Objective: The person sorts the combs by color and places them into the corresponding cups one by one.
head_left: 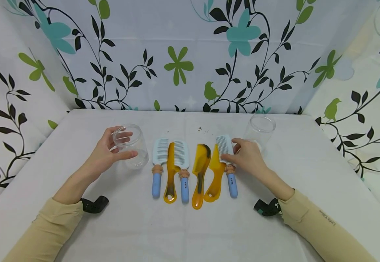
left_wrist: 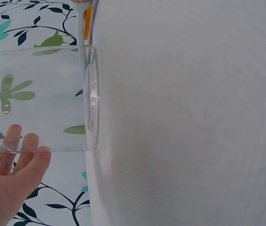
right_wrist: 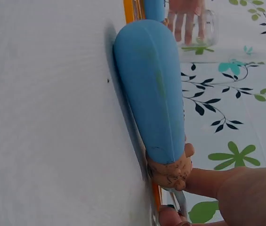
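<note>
On the left, my left hand (head_left: 103, 153) holds a clear jar (head_left: 139, 145) that stands upright on the white table, with the thumb in front and the fingers around its side. Its fingers (left_wrist: 29, 160) show against the jar wall in the left wrist view. My right hand (head_left: 250, 156) pinches the toothed head of the rightmost blue comb (head_left: 232, 185) between thumb and fingers; the comb lies on the table. The blue handle (right_wrist: 151, 89) fills much of the right wrist view. That comb's head slightly overlaps an amber comb (head_left: 214, 187) beside it.
Two more blue combs (head_left: 156, 183) (head_left: 184, 189) and two amber combs (head_left: 170, 187) (head_left: 198, 198) lie in the same row between the hands. A second clear jar (head_left: 264, 134) stands behind my right hand. Patterned cloth (head_left: 183, 29) borders the table at the back and sides.
</note>
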The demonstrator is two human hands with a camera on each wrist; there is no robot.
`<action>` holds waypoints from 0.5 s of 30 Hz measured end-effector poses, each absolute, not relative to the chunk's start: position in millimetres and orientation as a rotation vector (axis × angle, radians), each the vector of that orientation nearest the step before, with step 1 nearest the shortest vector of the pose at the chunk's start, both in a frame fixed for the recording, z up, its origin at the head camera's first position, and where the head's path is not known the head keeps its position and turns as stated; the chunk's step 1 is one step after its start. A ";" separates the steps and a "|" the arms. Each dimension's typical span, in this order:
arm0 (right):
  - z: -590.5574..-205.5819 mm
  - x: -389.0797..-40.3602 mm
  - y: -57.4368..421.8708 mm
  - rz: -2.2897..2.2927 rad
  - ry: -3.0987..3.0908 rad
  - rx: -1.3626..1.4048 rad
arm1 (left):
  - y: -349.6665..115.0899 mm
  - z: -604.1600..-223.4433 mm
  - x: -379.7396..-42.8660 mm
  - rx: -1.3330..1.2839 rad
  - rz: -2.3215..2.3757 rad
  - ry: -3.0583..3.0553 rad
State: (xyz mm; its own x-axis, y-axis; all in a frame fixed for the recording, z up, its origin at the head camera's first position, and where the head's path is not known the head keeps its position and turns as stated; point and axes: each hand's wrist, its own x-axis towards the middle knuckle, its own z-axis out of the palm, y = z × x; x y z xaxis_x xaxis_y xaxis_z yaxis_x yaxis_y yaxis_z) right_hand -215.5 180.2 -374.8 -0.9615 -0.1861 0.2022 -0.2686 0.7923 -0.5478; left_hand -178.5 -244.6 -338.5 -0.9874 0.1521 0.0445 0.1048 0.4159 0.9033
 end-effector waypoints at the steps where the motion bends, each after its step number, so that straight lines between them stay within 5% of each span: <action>1: -375.4 -216.4 180.5 0.929 -2.852 0.337 | -244.6 -338.5 -178.5 0.239 1.658 2.605; 15: -369.2 -217.4 182.0 1.443 -2.895 0.105 | -246.4 -339.8 -179.9 0.245 1.664 2.609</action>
